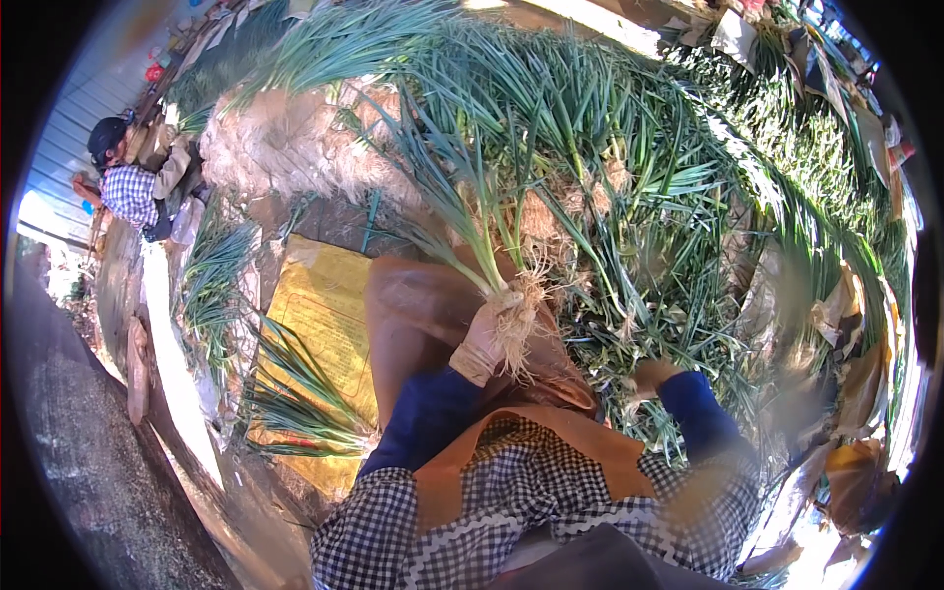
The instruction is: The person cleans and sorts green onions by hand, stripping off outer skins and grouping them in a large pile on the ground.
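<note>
My left hand point(485, 341) is closed around a bunch of green onions point(484, 251) above my lap. Their pale, stringy roots point(521, 320) hang over my fingers, and the long green leaves point away from me. Lower down on the right, my right hand point(654, 376) is beside the loose leaves and trimmings point(639, 329). It is small and smeared, so its fingers are hard to make out. A brown apron point(418, 300) covers my legs.
A large heap of green onions point(551, 84) lies ahead, with a mass of pale roots point(295, 143) at its left. Another bunch point(315, 393) rests on a yellow sack point(320, 305) at my left. At far left sits another person point(133, 187). Wooden boards point(138, 364) lie along the left.
</note>
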Motion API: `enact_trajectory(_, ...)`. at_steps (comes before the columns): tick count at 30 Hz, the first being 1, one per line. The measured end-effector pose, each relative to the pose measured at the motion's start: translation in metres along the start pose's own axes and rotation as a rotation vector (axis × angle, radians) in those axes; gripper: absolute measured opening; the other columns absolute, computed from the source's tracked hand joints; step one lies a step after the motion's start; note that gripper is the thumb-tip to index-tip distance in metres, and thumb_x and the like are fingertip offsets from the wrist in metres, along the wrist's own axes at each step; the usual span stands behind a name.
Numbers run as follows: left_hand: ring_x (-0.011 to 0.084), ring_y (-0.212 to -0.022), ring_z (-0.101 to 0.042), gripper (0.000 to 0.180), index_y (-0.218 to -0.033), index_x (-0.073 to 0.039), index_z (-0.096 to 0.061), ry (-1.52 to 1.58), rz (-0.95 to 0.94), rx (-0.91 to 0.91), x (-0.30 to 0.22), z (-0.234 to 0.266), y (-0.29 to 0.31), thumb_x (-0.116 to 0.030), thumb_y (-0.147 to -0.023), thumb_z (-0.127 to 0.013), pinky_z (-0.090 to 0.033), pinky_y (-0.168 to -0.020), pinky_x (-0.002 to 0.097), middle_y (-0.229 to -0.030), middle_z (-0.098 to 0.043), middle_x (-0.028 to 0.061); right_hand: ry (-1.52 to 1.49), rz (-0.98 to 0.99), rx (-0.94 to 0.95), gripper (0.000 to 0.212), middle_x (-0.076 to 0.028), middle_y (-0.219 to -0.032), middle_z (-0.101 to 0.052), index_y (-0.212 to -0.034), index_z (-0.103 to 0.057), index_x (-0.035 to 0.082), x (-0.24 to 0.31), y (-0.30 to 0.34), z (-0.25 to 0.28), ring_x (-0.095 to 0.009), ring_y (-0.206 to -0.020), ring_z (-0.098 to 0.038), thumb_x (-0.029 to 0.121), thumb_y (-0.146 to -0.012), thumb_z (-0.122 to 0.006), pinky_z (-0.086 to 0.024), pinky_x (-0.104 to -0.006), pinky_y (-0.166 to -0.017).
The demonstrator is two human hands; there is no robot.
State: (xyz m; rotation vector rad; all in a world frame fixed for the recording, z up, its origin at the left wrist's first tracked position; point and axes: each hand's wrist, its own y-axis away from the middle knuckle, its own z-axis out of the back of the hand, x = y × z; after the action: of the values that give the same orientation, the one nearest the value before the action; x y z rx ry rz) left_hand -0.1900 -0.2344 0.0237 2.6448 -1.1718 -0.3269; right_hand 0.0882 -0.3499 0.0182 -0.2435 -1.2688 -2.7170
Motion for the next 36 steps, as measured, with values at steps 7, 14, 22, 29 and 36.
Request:
enact_trajectory(7,0.0137,-0.056,-0.055,0.012,-0.087,0.003,-0.055,-0.305,-0.052,-0.118,0.024,0.000,-0.010,-0.006,-0.080,-0.051,-0.047,-0.047,0.0232,-0.072,-0.058,0.0080,-1.725,0.360,-0.383,0.029,-0.007,-0.084,-0.058,-0.101,-0.054,0.000,0.052,-0.110,0.076,-0.012,-0.072,-0.056,0.024,-0.089,-0.045,-0.048,-0.0236,-0.063)
enact_trajectory(14,0.0111,-0.053,-0.053,0.009,-0.087,-0.001,-0.054,-0.457,-0.103,-0.244,0.032,0.018,-0.012,-0.007,-0.080,-0.051,-0.040,-0.039,0.0180,-0.068,-0.056,0.0051,-0.112,0.256,-1.003,0.028,-0.014,-0.072,-0.058,-0.081,-0.057,0.008,0.105,-0.124,0.095,-0.029,-0.066,-0.057,0.033,-0.086,-0.046,-0.046,-0.0375,-0.058)
enact_trajectory(22,0.0115,-0.051,-0.052,0.013,-0.088,0.001,-0.056,-0.381,-0.202,-0.318,0.026,0.010,-0.013,-0.010,-0.082,-0.051,-0.042,-0.043,0.0212,-0.067,-0.057,0.0048,-1.045,0.530,-0.454,0.030,-0.005,-0.059,-0.055,-0.073,-0.057,0.005,0.073,-0.017,0.067,-0.016,-0.050,-0.052,0.032,-0.086,-0.051,-0.042,-0.0329,-0.047)
enact_trajectory(29,0.0062,-0.038,-0.037,0.028,-0.117,-0.009,-0.039,0.219,-0.016,0.415,-0.012,-0.019,-0.002,-0.014,-0.089,-0.042,-0.032,-0.033,0.0176,-0.065,-0.044,0.0003,-0.500,-0.107,-0.837,0.032,-0.013,-0.075,-0.062,-0.083,-0.059,0.010,-0.003,-0.076,0.038,-0.033,-0.074,-0.060,0.040,-0.080,-0.051,-0.046,-0.0419,-0.065)
enact_trajectory(36,0.0110,-0.059,-0.045,0.019,-0.102,-0.011,-0.049,-0.094,-0.178,0.156,-0.040,-0.010,-0.008,-0.015,-0.084,-0.050,-0.042,-0.051,0.0234,-0.067,-0.045,0.0010,-0.197,-0.440,-0.644,0.036,-0.013,-0.076,-0.063,-0.078,-0.063,0.008,-0.030,-0.149,0.076,-0.032,-0.072,-0.061,0.043,-0.071,-0.062,-0.047,-0.0390,-0.064)
